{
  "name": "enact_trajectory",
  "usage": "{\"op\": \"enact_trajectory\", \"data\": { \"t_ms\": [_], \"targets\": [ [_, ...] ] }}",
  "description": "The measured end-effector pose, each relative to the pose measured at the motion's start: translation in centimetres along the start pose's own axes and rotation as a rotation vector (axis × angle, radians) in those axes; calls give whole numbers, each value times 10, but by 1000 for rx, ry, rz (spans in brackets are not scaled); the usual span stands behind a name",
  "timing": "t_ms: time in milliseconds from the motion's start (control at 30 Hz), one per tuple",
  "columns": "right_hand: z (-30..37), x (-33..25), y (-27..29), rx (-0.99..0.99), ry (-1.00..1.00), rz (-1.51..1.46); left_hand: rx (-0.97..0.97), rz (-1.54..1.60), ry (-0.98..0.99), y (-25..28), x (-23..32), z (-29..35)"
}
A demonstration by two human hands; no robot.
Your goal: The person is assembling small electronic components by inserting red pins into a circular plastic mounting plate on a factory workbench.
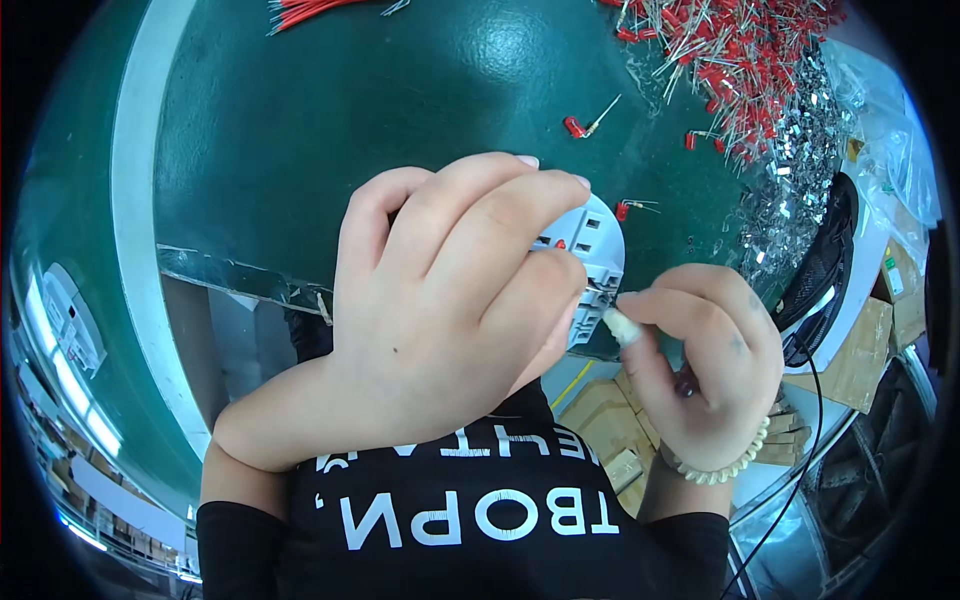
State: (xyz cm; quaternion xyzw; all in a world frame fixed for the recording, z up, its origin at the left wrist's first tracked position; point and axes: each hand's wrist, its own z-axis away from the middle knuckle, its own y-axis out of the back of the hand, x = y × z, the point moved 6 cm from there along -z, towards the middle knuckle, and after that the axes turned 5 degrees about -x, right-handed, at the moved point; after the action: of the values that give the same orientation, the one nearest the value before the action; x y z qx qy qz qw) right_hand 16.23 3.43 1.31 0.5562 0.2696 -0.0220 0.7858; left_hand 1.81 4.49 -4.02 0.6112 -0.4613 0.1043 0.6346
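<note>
My left hand [440, 300] is wrapped around a pale grey-white plastic housing [600, 240] with a rounded end and rows of square slots. A small red part [560, 244] shows in the housing near my left fingers, which hide much of the rest. My right hand [705, 350] pinches at the housing's right edge, thumb against forefinger. Whatever sits between those fingertips is too small to name. A whitish wrap [622, 326] covers the right thumb tip. Something small and shiny [686, 382] shows inside the curled right fingers.
Single red lamp-like parts with wire leads [575, 127] lie on the green tabletop [400, 110]. A big heap of them [720, 50] is at the far right, beside a pile of small shiny metal pieces [785, 190]. Red wires [305, 12] lie far left. A black mesh item [825, 260] sits right.
</note>
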Motion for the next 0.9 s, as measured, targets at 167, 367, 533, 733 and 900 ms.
{"op": "enact_trajectory", "data": {
  "t_ms": [167,367,533,733,900],
  "targets": [
    [1,-3,-6,29,-20,2,1,17,-24,0,-1,-1],
    [5,-9,-4,50,92,159,0,39,-37,3,1,0],
    [24,-27,-15,-35,137,573,-9,57,-41,5,4,-1],
    [21,-4,0,20,166,-47,-22,65,-36,5,1,0],
    [22,-1,8,392,529,-1274,-40,98,-29,8,-1,-1]
  ]
}}
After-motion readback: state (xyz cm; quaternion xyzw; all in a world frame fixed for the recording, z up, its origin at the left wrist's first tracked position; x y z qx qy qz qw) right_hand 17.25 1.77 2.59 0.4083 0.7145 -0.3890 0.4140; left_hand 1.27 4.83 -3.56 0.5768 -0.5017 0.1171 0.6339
